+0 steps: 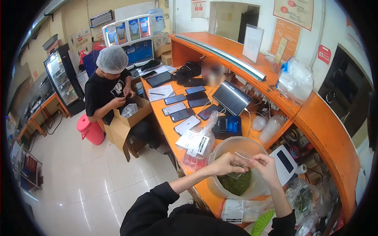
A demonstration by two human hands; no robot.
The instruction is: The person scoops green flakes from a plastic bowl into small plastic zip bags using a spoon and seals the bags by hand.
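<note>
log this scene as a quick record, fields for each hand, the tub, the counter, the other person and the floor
left hand: pinching clear plastic above the tub
right hand: at the edge of the same plastic, exact grip unclear
tub: round, translucent, with green bits inside
counter: orange, holding several phones and a tablet
other person: wearing a hair net, at an open cardboard box
floor: pale tiles, pink bin on it
</note>
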